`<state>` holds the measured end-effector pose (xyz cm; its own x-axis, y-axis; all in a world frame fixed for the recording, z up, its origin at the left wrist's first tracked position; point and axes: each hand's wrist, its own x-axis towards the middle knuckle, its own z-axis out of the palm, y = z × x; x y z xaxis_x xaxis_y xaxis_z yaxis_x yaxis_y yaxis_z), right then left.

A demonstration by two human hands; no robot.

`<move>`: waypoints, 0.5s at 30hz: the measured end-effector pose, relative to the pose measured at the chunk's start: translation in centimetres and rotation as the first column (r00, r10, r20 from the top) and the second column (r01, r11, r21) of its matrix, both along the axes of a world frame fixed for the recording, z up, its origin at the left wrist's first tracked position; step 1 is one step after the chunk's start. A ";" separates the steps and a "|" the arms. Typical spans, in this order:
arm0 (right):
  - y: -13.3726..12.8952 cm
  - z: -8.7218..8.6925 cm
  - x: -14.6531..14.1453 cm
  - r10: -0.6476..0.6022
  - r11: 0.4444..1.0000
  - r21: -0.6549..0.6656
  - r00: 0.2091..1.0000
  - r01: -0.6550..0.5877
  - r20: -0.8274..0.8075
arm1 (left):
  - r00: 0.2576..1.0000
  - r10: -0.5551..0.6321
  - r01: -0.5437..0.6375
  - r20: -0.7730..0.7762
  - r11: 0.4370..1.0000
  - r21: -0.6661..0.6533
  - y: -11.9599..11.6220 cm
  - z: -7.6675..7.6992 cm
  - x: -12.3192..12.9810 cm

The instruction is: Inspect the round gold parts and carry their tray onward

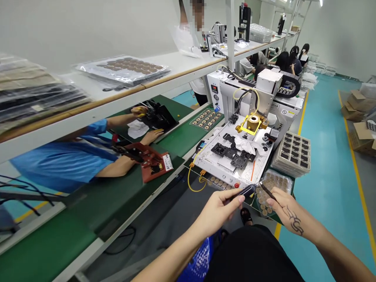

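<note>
My left hand point(221, 207) is closed on a dark blue, pen-shaped tool point(248, 190) that points right. Opposite it, my right hand point(283, 203) pinches thin dark tweezers point(266, 190), whose tips are close to the tool's end. Whether they touch is too small to tell. Both hands are in front of a white machine point(217, 166) with black fixtures point(230, 154) on its bed. Beneath the tweezers is a clear tray point(276, 182) of round brown pieces.
A stack of trays point(292, 154) stands right of the machine. Across the green bench point(173, 137), a person in blue point(76, 156) works beside a red fixture point(152, 162). A shelf point(158, 78) runs above. Cartons point(362, 135) are at the far right.
</note>
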<state>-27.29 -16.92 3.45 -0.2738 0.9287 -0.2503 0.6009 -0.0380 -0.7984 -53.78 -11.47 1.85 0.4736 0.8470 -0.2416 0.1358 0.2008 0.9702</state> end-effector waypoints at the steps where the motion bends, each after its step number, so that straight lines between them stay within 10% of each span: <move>1: 0.0 0.0 -0.1 -0.006 1.000 -0.010 1.000 0.006 -0.002 | 0.997 0.039 -0.028 -0.063 0.985 0.172 -0.2 -0.5 0.0; 3: -0.1 -0.2 -0.3 -0.020 0.999 -0.042 1.000 0.019 -0.020 | 0.970 0.177 -0.046 -0.165 0.804 0.592 -0.7 -1.7 0.0; 6: 0.1 -0.4 -0.6 -0.032 0.997 -0.065 0.998 0.029 -0.046 | 0.906 0.361 0.102 -0.220 0.318 0.942 -1.2 -3.2 0.0; 8: 0.3 -0.5 -0.6 -0.040 0.998 -0.049 0.998 0.038 -0.045 | 0.874 0.407 0.185 -0.267 0.229 0.956 -1.2 -3.4 0.0; 9: 0.3 -0.6 -0.6 -0.043 0.998 -0.038 0.998 0.041 -0.041 | 0.866 0.403 0.181 -0.297 0.301 0.936 -1.0 -3.1 0.0; 13: 0.5 -0.3 -0.3 -0.038 0.999 -0.016 0.998 0.037 -0.047 | 0.932 0.094 0.084 -0.351 0.883 0.461 0.2 -0.3 -0.4; 15: 0.4 -0.1 -0.3 -0.025 1.000 -0.018 0.999 0.024 -0.045 | 0.963 -0.118 0.152 -0.242 0.980 0.126 0.8 1.0 -0.7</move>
<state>-27.57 -16.49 3.31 -0.2620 0.9309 -0.2547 0.5631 -0.0669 -0.8237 -54.43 -10.63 2.80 0.5308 0.8128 -0.2402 0.3769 0.0275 0.9258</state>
